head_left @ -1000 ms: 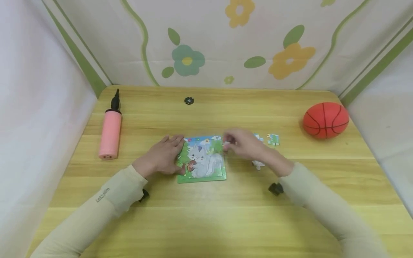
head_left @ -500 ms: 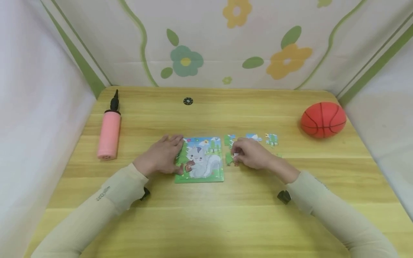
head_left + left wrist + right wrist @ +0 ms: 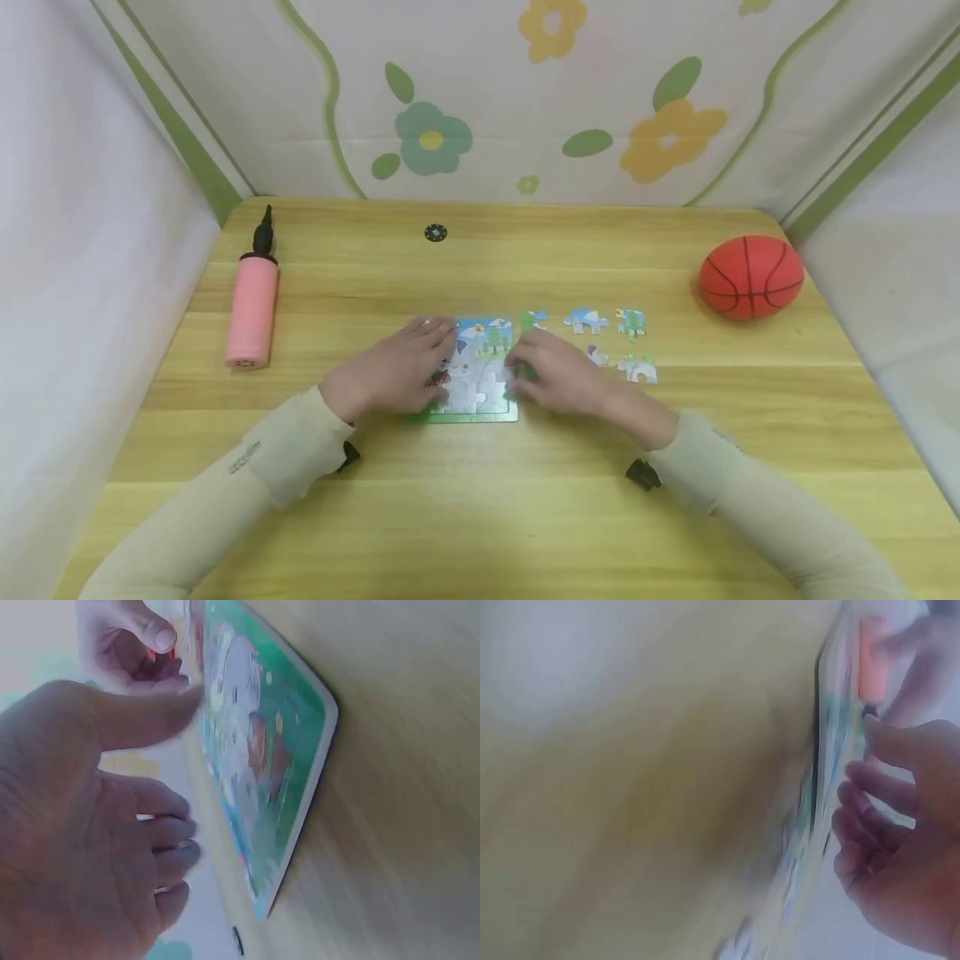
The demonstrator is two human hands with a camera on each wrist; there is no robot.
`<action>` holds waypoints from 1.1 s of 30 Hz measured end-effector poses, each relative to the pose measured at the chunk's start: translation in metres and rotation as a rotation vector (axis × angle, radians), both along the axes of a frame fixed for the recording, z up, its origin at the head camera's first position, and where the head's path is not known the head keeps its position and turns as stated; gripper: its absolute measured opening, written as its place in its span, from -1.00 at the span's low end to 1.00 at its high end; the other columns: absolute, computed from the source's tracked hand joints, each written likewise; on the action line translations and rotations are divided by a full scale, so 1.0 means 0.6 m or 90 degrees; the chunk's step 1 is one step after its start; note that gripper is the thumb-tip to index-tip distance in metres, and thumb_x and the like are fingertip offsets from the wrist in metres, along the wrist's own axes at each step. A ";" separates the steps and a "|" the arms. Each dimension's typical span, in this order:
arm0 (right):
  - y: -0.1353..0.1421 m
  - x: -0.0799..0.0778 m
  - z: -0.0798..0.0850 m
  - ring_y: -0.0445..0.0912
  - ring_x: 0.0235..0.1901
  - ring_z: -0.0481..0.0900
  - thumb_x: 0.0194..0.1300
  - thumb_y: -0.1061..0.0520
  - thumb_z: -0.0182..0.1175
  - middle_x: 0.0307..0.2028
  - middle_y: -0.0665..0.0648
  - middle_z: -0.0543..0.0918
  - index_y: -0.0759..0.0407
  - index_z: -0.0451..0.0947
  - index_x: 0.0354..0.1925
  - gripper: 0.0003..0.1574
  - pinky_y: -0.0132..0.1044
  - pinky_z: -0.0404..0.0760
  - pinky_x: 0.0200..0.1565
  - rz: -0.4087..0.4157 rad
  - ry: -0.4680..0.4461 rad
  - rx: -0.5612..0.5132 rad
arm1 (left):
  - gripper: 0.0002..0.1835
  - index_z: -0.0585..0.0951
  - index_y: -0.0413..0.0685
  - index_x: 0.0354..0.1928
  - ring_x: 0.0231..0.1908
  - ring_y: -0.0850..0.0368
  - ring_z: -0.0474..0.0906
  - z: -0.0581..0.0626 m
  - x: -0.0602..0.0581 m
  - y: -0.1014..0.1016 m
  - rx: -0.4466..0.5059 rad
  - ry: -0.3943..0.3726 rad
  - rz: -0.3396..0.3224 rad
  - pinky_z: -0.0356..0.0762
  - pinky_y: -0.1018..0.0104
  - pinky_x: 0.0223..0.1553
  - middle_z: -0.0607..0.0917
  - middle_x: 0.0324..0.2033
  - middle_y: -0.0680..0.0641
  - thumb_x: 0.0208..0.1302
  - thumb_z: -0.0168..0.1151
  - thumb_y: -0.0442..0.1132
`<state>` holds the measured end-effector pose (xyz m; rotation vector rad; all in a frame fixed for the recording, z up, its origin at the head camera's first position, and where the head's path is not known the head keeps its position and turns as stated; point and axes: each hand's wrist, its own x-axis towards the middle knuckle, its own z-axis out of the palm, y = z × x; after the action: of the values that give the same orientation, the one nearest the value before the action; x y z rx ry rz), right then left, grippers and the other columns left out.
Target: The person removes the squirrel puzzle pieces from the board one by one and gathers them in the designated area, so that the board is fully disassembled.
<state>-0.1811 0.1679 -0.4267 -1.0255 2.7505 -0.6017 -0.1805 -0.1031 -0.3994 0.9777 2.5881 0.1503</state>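
A jigsaw puzzle [image 3: 477,400] with a squirrel picture and a green border lies in the middle of the table. Over its left part is my left hand [image 3: 401,367], fingers apart from the thumb; in the left wrist view that hand [image 3: 90,817] hovers beside the board with nothing between thumb and fingers. At the puzzle's right edge is my right hand [image 3: 558,371], its fingers loosely bent. No piece shows between the right hand's fingers [image 3: 889,799] in the right wrist view. Loose puzzle pieces [image 3: 587,321] lie to the right, some partly hidden by the right hand.
On the wooden table [image 3: 465,517], a pink hand pump [image 3: 252,312] with a black nozzle lies at the left. A black round chip [image 3: 436,232] is near the back edge. The red ball [image 3: 752,277] with basketball lines sits at the back right. A flowered curtain [image 3: 495,108] hangs behind.
My left hand has shifted right over the squirrel picture. The right hand first went to the loose pieces, then came back left to the puzzle's right edge, uncovering pieces behind it.
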 end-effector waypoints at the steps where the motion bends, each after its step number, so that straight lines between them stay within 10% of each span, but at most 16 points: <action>1: -0.007 0.003 -0.001 -0.08 -0.10 0.62 0.29 -0.02 0.45 -0.11 0.09 0.71 0.21 0.71 0.00 -0.58 -0.18 0.72 0.02 0.006 0.006 0.008 | -0.03 0.04 -0.31 0.63 0.69 -0.20 -0.12 -0.002 -0.002 0.004 0.008 -0.007 -0.005 -0.19 -0.15 0.72 -0.02 0.67 -0.27 0.45 0.28 0.06; 18: -0.053 0.002 -0.001 -0.07 -0.12 0.52 0.13 -0.11 0.57 -0.10 0.09 0.59 0.20 0.60 0.03 -0.37 -0.23 0.66 -0.01 -0.033 -0.079 0.098 | 0.11 -0.03 -0.36 0.62 0.70 -0.20 -0.19 -0.032 -0.031 0.019 -0.023 -0.028 0.019 -0.19 -0.10 0.72 -0.13 0.67 -0.27 0.38 0.25 0.23; 33: -0.056 0.028 0.004 -0.20 -0.49 0.50 0.33 0.09 0.42 -0.42 -0.03 0.61 0.07 0.41 -0.06 -0.62 -0.43 0.55 -0.43 -0.045 -0.110 0.016 | 0.11 -0.02 -0.36 0.62 0.69 -0.20 -0.18 -0.035 -0.030 0.018 -0.030 -0.027 0.028 -0.16 -0.16 0.71 -0.12 0.67 -0.27 0.37 0.29 0.21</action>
<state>-0.1646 0.1344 -0.4244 -0.8310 2.6445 -0.6322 -0.1988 -0.0921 -0.4205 0.8922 2.5635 0.1196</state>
